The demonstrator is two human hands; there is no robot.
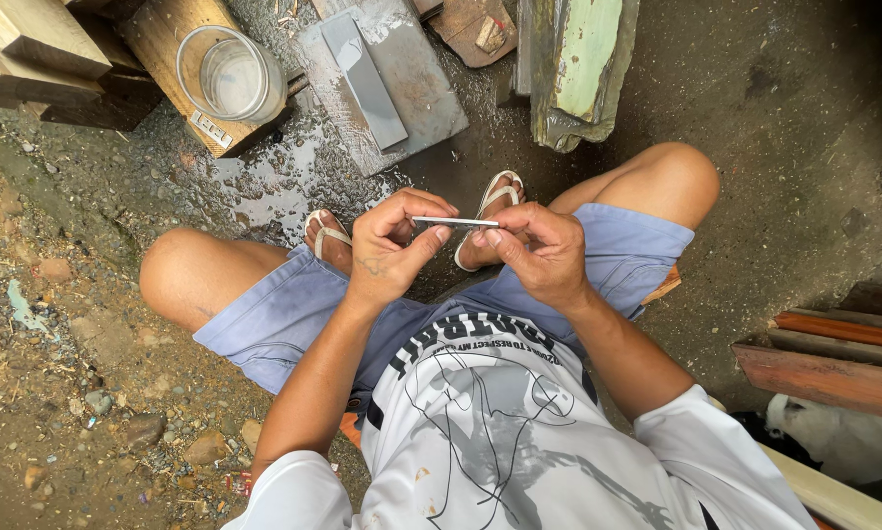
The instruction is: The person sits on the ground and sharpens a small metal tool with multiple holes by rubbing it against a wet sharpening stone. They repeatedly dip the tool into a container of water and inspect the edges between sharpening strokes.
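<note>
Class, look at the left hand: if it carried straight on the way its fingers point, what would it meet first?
Probably the right hand. The left hand points right along the thin metal blade both hands pinch, and the right fingertips sit just across it; depth is hard to judge.

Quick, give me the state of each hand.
Left hand: closed, pinching one end of the thin metal blade.
Right hand: closed, pinching the blade's other end.

Light blue shorts (284, 314) are worn with a white shirt (500, 432) marked in black and grey lines. White sandals (495, 196) are seen. A silver blade (456, 223) is held (thin and shiny). A grey stone (363, 79) lies on wet ground.
</note>
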